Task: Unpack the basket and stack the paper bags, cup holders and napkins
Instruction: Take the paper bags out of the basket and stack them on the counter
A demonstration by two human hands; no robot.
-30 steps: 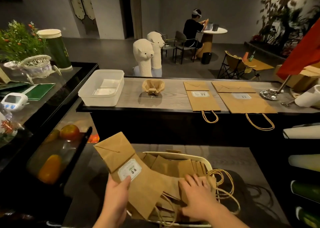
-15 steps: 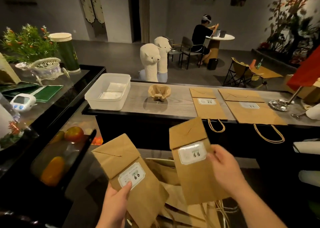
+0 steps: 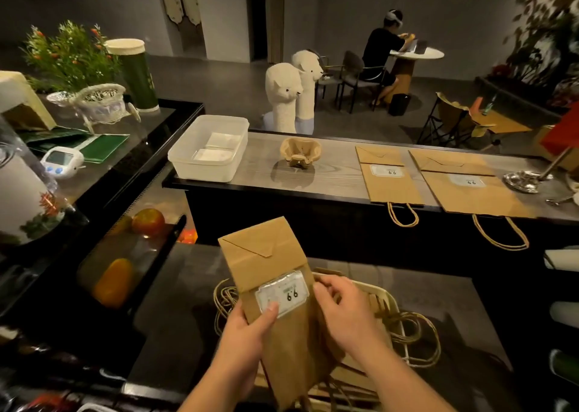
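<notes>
L hand [image 3: 247, 333] is gripping the bag [image 3: 266, 261] at its left edge, thumb pressing on the white label [image 3: 282, 292], fingers going behind. The bag is hanging over the basket, long axis running from near me up and away. Its top is leaning a bit left, folded base end up, handle end down by my wrists. R hand [image 3: 344, 314] is pinching the right edge w/ curled fingers, just right of the label. The basket [image 3: 388, 299] is sitting under both hands, cord handles spilling over its right side. I'm judging the drop spot to be the small stack [image 3: 388, 176] on the raised tabletop [image 3: 338, 176]. It's ahead and to the right, well apart, so R hand is nearer; those bags are lying flat, handles toward me. Just right of it the big stack [image 3: 466, 189] is lying. Can't tell if I'm holding one bag or two. The lower end is running off frame bottom, and the basket's contents are mostly hiding behind bag + hands.
</notes>
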